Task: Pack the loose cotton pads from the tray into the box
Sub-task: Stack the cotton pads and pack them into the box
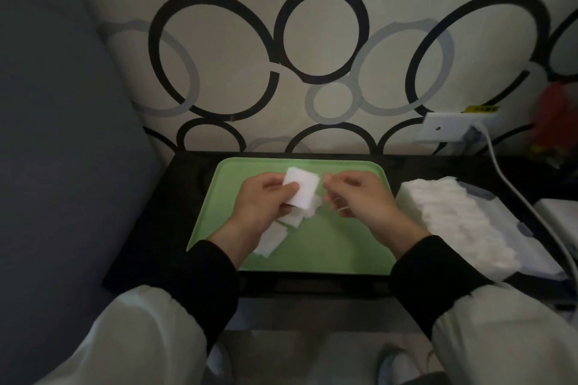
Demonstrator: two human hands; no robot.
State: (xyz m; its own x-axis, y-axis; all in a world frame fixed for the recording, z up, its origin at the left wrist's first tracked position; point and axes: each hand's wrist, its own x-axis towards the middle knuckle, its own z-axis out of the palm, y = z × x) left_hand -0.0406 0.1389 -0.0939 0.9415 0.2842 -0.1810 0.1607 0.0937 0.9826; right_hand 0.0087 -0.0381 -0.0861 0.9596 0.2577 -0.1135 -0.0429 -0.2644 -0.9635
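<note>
Two hands work above a pale green rectangular plastic tray [344,247] set on a black low table [162,228].

Left hand [266,197]: thumb and curled fingers pinch a small stack of white square cotton pads [301,187], held upright just above the middle of the tray.

Right hand [359,197]: fingers curled, tips just beside the right edge of the held stack. Cannot tell whether they grasp anything; the picture is blurred there.

Several loose white cotton pads [272,241] lie overlapping on the tray floor, partly hidden under the left hand and wrist.

Pale shallow box [531,247] sits on the table just right of the tray. A long packed row of white pads [453,216] stands on edge in it, running from far to near.

Both forearms wear black cuffs under pale grey sleeves.

Behind the table: wall with black and grey ring pattern, white wall socket [450,130] with a white cable [513,184] running down past the box.
</note>
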